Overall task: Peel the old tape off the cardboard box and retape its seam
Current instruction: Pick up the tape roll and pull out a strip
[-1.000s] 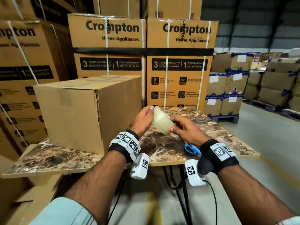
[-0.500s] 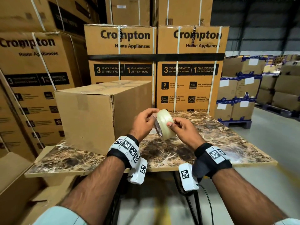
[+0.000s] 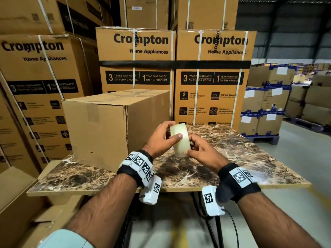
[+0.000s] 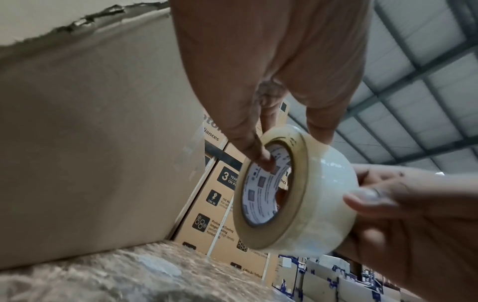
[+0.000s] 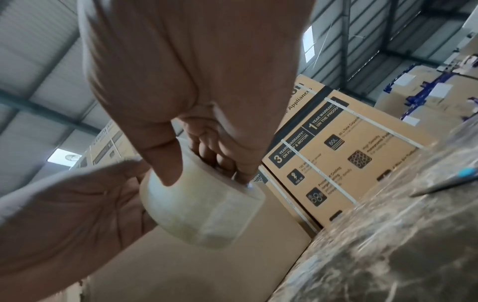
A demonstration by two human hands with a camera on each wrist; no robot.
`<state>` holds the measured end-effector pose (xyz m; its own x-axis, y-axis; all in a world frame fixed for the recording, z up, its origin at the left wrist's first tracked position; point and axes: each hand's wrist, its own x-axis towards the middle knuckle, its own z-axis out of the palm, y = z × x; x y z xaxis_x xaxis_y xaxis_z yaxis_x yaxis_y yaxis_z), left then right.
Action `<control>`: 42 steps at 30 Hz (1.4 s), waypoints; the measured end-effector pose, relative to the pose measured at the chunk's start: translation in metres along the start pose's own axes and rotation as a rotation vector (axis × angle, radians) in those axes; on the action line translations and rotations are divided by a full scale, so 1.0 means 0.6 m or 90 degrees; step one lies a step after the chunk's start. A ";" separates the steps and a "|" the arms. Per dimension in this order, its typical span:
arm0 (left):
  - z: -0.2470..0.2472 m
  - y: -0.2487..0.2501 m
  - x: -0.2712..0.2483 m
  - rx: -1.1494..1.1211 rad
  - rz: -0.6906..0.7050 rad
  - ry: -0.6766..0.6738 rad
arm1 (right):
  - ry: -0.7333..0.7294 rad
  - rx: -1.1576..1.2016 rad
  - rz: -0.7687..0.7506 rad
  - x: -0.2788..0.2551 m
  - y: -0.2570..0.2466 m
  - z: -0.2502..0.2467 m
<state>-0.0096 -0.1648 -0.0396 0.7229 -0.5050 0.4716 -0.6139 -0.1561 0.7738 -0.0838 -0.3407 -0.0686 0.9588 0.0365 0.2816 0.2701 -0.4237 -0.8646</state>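
Note:
Both hands hold a roll of clear packing tape (image 3: pixel 180 142) above the marble table (image 3: pixel 241 158), just right of the plain cardboard box (image 3: pixel 100 129). My left hand (image 3: pixel 167 134) grips the roll with its thumb across the outer face. In the left wrist view one finger of it hooks into the core of the tape roll (image 4: pixel 310 194). My right hand (image 3: pixel 195 147) pinches the roll's right side, thumb pressed on the tape roll (image 5: pixel 201 206) in the right wrist view. Old tape (image 3: pixel 121 96) runs along the box's top seam.
Scissors (image 5: pixel 439 186) with a blue handle lie on the table to the right of my hands. Stacked printed appliance cartons (image 3: pixel 211 83) stand right behind the table and to the left. Palletised boxes (image 3: pixel 265 111) and open concrete floor are at the right.
The roll has been turned between my hands; its open core faced me before, its outer face does now. My left thumb now lies across it. The box has not moved.

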 end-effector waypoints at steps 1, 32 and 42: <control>0.001 -0.003 -0.001 0.001 0.012 0.001 | 0.000 0.011 0.001 0.002 -0.003 0.003; -0.009 0.003 0.011 0.331 0.159 0.035 | 0.012 0.001 -0.029 -0.010 0.002 0.015; 0.006 -0.003 0.000 0.304 0.195 0.046 | 0.036 0.095 -0.005 -0.011 -0.010 0.022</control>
<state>-0.0099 -0.1675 -0.0425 0.4986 -0.5312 0.6851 -0.8621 -0.3866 0.3276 -0.0905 -0.3264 -0.0707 0.9514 -0.0135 0.3075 0.2913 -0.2837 -0.9136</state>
